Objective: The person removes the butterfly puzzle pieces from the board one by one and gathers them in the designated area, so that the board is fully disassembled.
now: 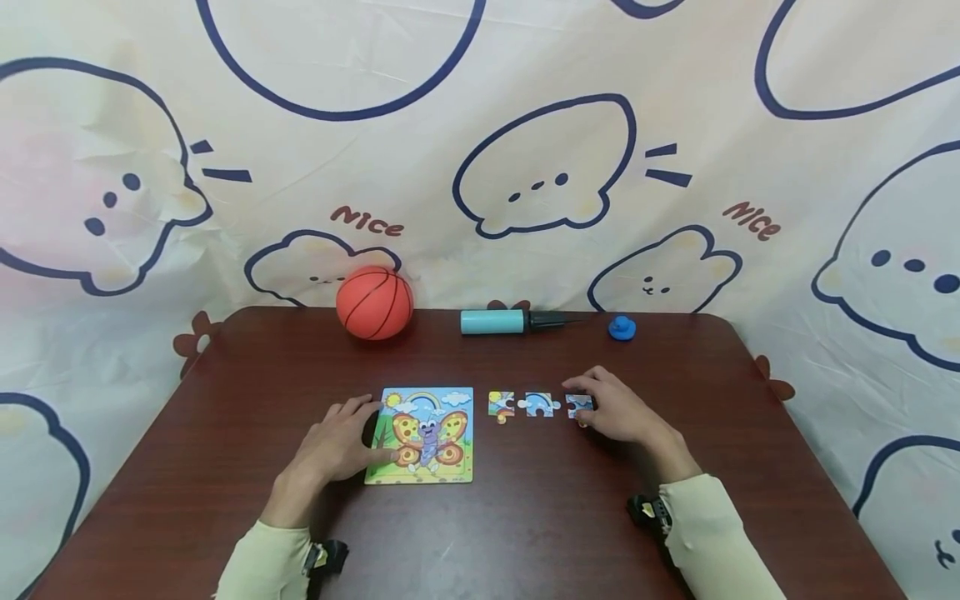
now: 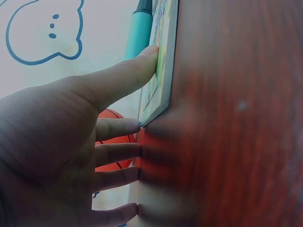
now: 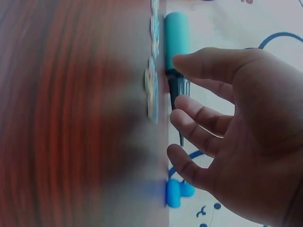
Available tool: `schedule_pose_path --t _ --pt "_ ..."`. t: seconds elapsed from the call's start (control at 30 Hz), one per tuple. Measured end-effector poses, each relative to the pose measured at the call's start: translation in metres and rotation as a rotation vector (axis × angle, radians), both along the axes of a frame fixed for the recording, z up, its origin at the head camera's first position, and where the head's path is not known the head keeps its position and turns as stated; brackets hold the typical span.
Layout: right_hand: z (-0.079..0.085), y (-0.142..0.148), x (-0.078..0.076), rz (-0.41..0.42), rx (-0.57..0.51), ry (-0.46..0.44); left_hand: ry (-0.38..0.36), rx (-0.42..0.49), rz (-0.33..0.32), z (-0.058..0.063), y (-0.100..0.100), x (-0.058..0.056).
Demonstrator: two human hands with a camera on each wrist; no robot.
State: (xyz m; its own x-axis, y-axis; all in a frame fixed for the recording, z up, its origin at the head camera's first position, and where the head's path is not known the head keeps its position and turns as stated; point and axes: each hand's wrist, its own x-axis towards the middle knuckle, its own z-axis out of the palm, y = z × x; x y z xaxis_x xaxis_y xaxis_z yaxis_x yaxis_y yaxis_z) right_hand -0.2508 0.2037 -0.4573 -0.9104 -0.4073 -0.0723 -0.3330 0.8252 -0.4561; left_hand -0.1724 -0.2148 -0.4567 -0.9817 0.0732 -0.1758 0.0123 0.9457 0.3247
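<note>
A square butterfly puzzle board (image 1: pixel 425 446) lies flat on the table, left of the middle. My left hand (image 1: pixel 339 440) is at its left side: the thumb (image 2: pixel 135 71) rests on its face, and the straight index fingertip touches a corner. To the board's right, puzzle pieces lie in a row: a yellow-and-blue piece (image 1: pixel 501 404), a rainbow piece (image 1: pixel 538 405) and a blue-and-white piece (image 1: pixel 576 405) at the right end. Over that last piece is my right hand (image 1: pixel 617 407), partly covering it. In the right wrist view its fingers (image 3: pixel 199 124) are loosely bent, apart from the pieces (image 3: pixel 152 90).
Along the table's back edge are an orange-red toy basketball (image 1: pixel 374 302), a teal hand pump (image 1: pixel 492 322) with a black end, and a small blue toy duck (image 1: pixel 622 327). A cartoon-printed cloth (image 1: pixel 540 267) hangs behind the brown table (image 1: pixel 480 533).
</note>
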Motion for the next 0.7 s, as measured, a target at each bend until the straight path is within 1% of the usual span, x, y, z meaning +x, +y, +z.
schedule_pose_path --t 0.17,0.37,0.6,0.7 --pt "0.003 -0.019 0.002 -0.013 -0.017 -0.018 0.002 -0.005 -0.002 0.0 0.0 0.0" --pt "0.008 -0.044 0.007 0.03 -0.062 -0.004 0.005 -0.008 -0.008 0.0 0.0 0.0" --pt "0.008 -0.074 0.011 0.074 -0.057 -0.005 0.012 -0.007 -0.012 0.001 0.0 0.001" --pt "0.008 -0.085 0.012 0.098 -0.051 0.008 0.008 -0.007 -0.011 0.001 0.0 0.001"
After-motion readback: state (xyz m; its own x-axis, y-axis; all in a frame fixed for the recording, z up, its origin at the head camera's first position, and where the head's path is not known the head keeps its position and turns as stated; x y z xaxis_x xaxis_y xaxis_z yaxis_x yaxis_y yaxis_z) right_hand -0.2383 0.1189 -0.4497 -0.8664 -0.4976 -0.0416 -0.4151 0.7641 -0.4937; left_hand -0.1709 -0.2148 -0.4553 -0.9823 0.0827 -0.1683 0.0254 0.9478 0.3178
